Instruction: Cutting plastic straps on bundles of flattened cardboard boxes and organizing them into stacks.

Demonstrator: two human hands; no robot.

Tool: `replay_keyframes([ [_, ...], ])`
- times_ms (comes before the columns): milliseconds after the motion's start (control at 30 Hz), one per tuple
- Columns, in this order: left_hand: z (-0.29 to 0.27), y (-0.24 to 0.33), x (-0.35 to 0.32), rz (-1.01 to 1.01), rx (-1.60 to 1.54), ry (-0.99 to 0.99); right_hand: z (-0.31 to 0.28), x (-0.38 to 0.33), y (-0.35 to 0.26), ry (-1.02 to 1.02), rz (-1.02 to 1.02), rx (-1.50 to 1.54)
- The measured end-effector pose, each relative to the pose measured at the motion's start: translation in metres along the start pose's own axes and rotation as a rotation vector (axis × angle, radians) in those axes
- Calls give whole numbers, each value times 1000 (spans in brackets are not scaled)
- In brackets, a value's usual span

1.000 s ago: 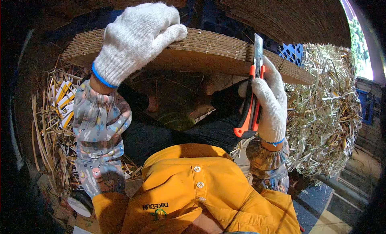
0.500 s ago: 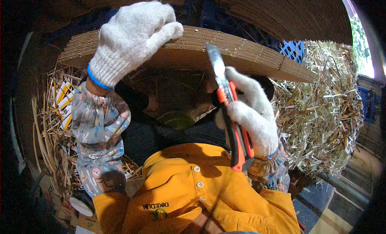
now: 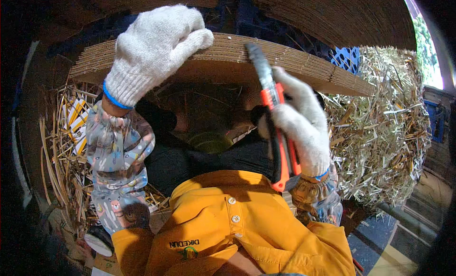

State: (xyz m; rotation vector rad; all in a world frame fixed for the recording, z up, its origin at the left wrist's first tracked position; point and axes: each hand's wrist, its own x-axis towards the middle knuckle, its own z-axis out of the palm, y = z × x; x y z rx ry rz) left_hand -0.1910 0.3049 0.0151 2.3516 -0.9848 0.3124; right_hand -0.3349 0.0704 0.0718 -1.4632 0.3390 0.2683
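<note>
A stack of corrugated cardboard sheets [image 3: 294, 62] lies across in front of me, its cut edges facing me. My left hand [image 3: 159, 48], in a white knit glove with a blue cuff, is closed over the stack's near edge, left of its middle. My right hand [image 3: 304, 126], gloved alike, grips a red and black utility knife [image 3: 282, 157]. The knife's blade [image 3: 259, 62] is out and points away from me; its tip is at or just over the cardboard edge. I cannot tell whether it touches.
Shredded paper strips [image 3: 380, 129] are heaped at the right, with more strips [image 3: 71, 162] at the left. A blue plastic crate [image 3: 346, 60] shows behind the stack. More cardboard [image 3: 342, 15] hangs over the far side. A round greenish thing [image 3: 209, 142] lies in shadow below.
The knife has shifted slightly away from me and to the right, its tip now nearer the cardboard edge. My left hand stays almost in place on the stack.
</note>
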Motion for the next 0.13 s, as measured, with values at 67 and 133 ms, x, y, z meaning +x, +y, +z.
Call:
replay_keyframes([
  [67,0,1,2,-13,-8,-8,-5,7,-7,152,-37,-45],
  [133,1,3,5,-25,-14,-12,-13,22,2,153,-96,-60],
])
